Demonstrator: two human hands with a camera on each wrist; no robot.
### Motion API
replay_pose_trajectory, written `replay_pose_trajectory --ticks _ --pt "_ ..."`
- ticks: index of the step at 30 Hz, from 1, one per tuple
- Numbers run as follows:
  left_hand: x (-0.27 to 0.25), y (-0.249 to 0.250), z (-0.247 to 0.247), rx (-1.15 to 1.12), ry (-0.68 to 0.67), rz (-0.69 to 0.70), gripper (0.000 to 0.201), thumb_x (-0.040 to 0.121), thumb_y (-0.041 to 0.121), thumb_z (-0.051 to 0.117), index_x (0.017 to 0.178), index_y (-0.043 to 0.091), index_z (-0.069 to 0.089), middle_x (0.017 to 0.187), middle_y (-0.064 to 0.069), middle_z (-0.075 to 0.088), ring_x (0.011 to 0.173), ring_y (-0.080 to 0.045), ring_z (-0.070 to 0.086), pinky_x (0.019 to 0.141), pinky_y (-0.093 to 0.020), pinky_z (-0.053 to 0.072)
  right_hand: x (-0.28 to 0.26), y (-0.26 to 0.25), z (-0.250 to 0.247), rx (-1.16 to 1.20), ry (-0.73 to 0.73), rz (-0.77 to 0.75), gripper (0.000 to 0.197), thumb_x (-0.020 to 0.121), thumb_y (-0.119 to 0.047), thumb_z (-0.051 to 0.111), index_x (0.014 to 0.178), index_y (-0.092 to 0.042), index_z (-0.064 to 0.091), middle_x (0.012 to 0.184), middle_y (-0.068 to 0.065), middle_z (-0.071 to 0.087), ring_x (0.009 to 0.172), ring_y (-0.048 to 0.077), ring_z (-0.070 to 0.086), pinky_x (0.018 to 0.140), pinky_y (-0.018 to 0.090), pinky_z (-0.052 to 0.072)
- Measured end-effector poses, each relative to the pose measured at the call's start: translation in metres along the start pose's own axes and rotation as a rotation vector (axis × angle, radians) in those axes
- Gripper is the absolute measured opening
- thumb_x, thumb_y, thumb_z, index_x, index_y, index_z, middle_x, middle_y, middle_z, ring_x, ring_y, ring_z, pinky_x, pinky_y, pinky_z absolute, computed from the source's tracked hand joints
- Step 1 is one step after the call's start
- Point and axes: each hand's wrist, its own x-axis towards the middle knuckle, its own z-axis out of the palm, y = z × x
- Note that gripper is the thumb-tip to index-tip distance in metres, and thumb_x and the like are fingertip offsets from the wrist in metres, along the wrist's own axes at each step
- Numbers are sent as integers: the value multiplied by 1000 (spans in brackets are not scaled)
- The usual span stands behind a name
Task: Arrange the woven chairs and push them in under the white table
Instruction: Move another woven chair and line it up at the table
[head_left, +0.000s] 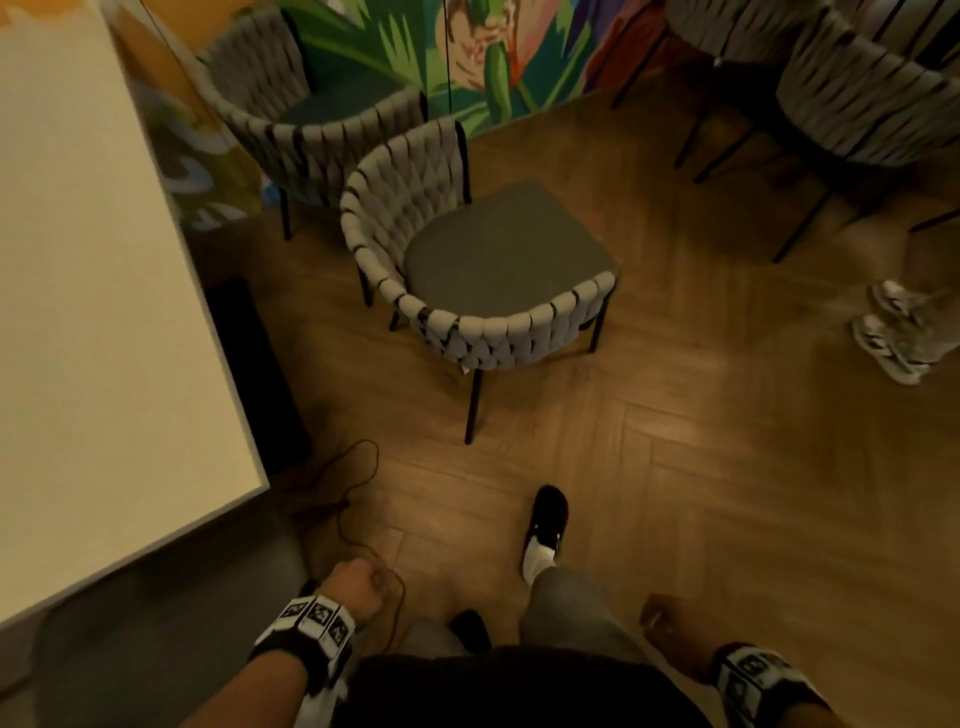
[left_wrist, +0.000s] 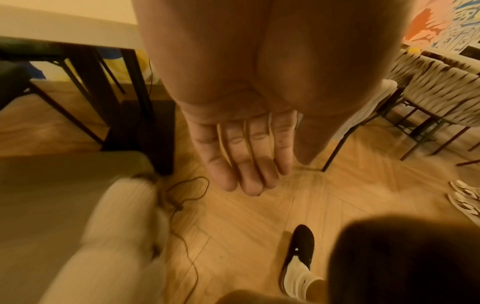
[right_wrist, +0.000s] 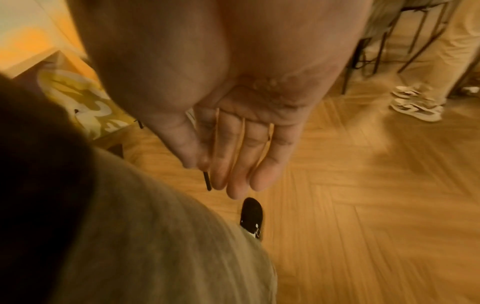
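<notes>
Standing on the wooden floor (head_left: 675, 467) beside the near corner of the white tabletop (head_left: 93, 312), I am letting both hands hang at my sides, holding nothing. My left hand (left_wrist: 246, 148) is dangling with its fingers (left_wrist: 255, 164) straight and lying side by side, the thumb alongside them; my right hand (right_wrist: 233, 144) is hanging the same way, fingers relaxed and together. In the head view both are blurred and look loosely curled.

One woven chair (head_left: 478, 275) is sitting out on the floor ahead of me, well apart from the tabletop's right edge, its curved back turned toward me and the tabletop and its dark seat cushion (head_left: 504, 249) facing away. A second woven chair (head_left: 311, 124) is standing beyond it, just beside the far part of that edge, in front of a painted mural wall (head_left: 493, 57). More woven chairs (head_left: 862, 98) are clustered at the far right.

A thin cable (head_left: 358, 483) is trailing across the floor near the tabletop's corner. Another person's white trainers (head_left: 891, 332) are showing at the right.
</notes>
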Motion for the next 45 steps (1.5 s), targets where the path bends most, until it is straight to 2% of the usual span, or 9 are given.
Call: replay_pose_trajectory --ticks 3,8,11,15,20,24,30,36,45 --pt "31 36 -51 18 34 -18 27 94 34 51 112 20 66 122 -4 65 118 -23 58 95 -27 44 37 -33 -65 -69 -32 -31 16 97 -23 42 94 -23 57 104 1 59 97 19 55 79 24 37" --pt "83 84 -135 37 65 -45 32 93 40 50 113 20 65 121 -6 65 117 -27 58 98 -32 46 108 -91 -173 -229 -20 -115 15 96 -28 41 100 -26 55 123 5 58 102 21 52 84 27 37" --pt "111 112 -190 58 108 -32 27 93 33 50 111 18 65 119 -10 64 111 -29 60 92 -33 49 139 -140 -225 -310 14 -219 25 99 -26 38 111 -19 59 120 7 58 108 24 54 87 26 38" --pt "158 142 -260 146 227 36 26 92 25 49 111 13 63 121 -12 60 111 -28 56 93 -36 49 158 -225 -278 -377 83 -351 25 100 -24 37 102 -13 59 102 8 59 98 24 57 80 32 44" --pt "220 162 -343 405 294 166 48 90 21 51 137 19 44 138 -9 42 129 -30 37 108 -43 35 191 -304 -306 -461 129 -424 27 94 -30 43 114 -15 55 115 11 61 102 31 59 81 38 49" --pt "266 155 -381 673 182 189 56 87 30 56 141 25 40 145 -9 36 137 -33 26 117 -48 16 220 -330 -297 -568 80 -394 48 91 -35 49 136 -21 44 136 9 51 124 33 46 102 45 41" --pt "294 147 -401 932 48 196 56 91 34 53 144 36 36 157 -12 22 147 -34 8 118 -57 0 253 -326 -272 -650 80 -365 53 94 -31 42 144 -25 26 147 9 41 131 35 40 109 48 31" --pt "288 165 -398 871 -11 178 53 91 27 54 142 35 41 153 -10 29 146 -30 14 118 -58 -1 257 -306 -276 -809 62 -411 58 91 -34 47 143 -27 22 142 10 47 127 36 44 107 55 31" --pt "266 276 -302 707 -25 147 55 85 49 59 137 33 49 142 -10 44 136 -32 30 116 -57 7 270 -177 -387 -1101 122 -572 66 90 -42 49 149 -31 22 149 7 42 131 32 44 104 51 35"
